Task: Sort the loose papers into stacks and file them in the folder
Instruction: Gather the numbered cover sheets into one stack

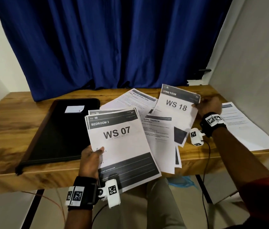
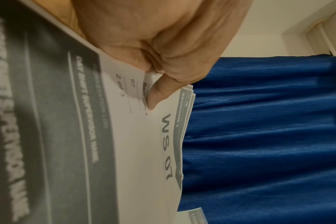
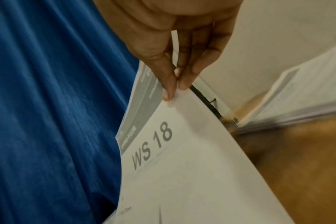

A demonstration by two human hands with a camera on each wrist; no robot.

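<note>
My left hand grips a small stack of sheets topped by the "WS 07 Bedroom 3" page, thumb pressed on its face, held over the table's front edge. My right hand pinches the top right corner of the "WS 18 Living Room" sheet between thumb and fingers, lifted off the table. Loose papers lie fanned on the table beneath, one headed "Organize Napkins". The black folder lies closed at the left.
A second pile of printed sheets lies at the table's right end, beside the white wall. A blue curtain hangs behind the wooden table. A cable hangs from the right wrist over the front edge.
</note>
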